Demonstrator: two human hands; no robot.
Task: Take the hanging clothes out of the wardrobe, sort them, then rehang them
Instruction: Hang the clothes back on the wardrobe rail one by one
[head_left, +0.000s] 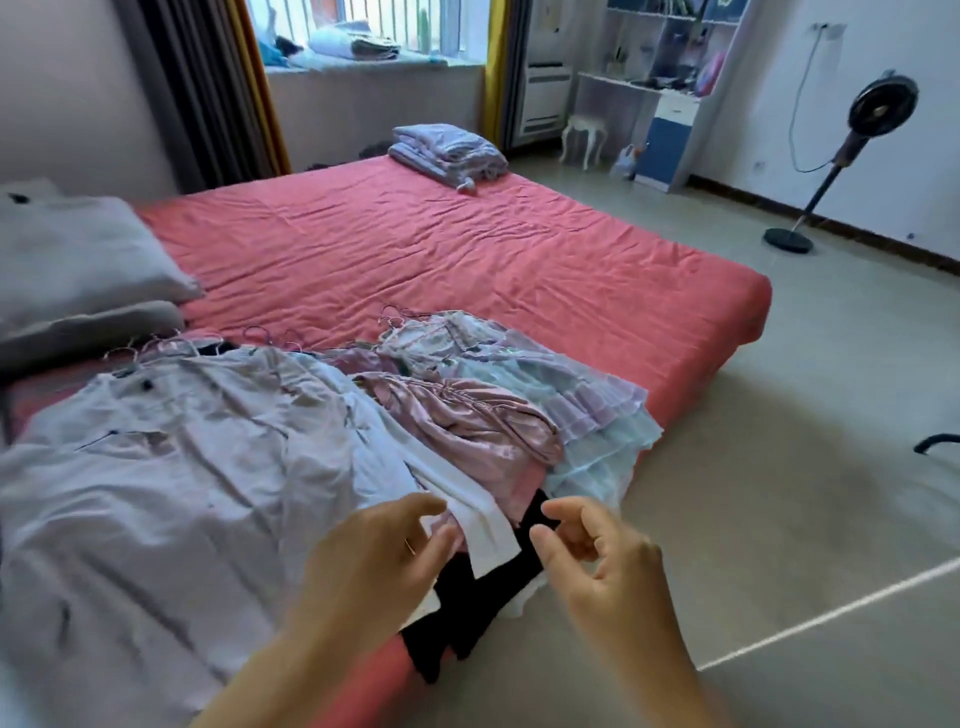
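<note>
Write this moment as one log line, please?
stage: sorting | clothes pile on bed, hangers attached | left hand open over white garment | right hand open, empty

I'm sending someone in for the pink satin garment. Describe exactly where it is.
On the red bed, find the clothes pile at the near edge. The pink satin garment lies right of the pale grey shirt, beside frilly blue tulle; it alone is shiny and gathered.

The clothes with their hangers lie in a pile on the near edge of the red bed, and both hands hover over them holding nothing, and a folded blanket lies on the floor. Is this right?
Not quite. The head view shows the folded blanket on the far corner of the red bed, not on the floor. The rest holds: the clothes lie piled there, and the left hand and right hand hold nothing.
</note>
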